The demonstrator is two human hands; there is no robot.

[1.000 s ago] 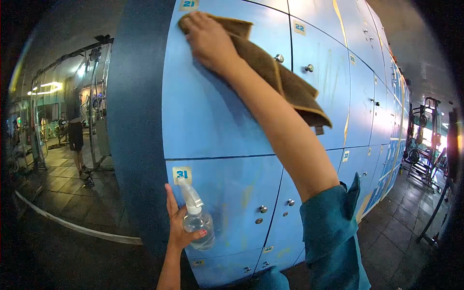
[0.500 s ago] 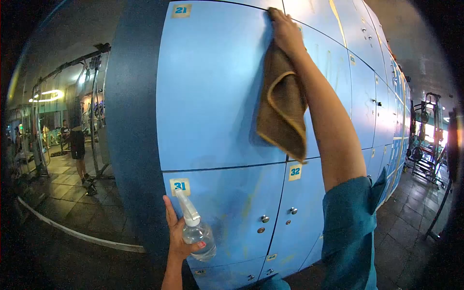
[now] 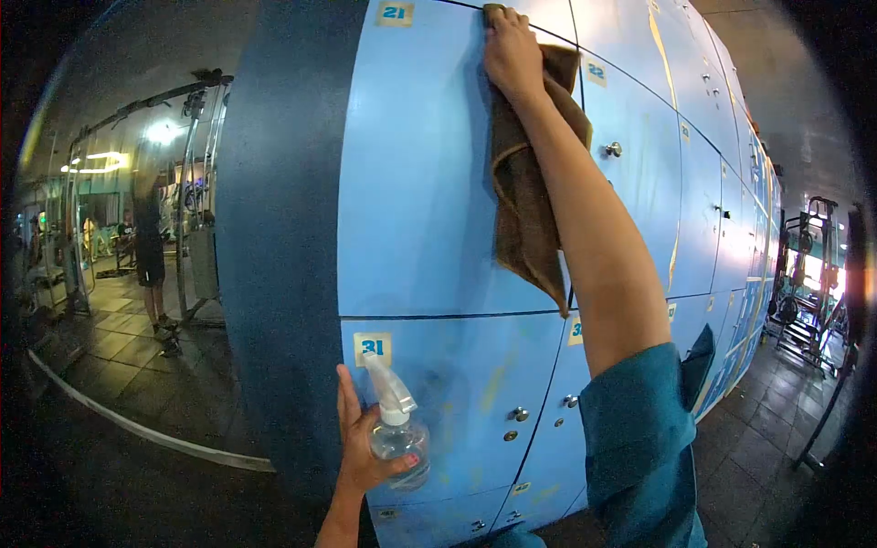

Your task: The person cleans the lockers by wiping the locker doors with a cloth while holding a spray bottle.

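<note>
On the left, a tall gym frame (image 3: 185, 201) stands over square floor tiles (image 3: 100, 365), edged by a pale floor strip (image 3: 146, 426). A white lamp (image 3: 164, 131) and a glowing light strip (image 3: 96, 164) shine above. On the right, a weight machine (image 3: 808, 274) stands on dark floor tiles (image 3: 740, 466) beneath a dim ceiling (image 3: 790, 100), brightness showing behind it.

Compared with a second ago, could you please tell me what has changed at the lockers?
The right hand has carried the brown cloth rightward across the blue door, away from the 21 label. Nothing was let go; the left hand still holds the spray bottle.
</note>
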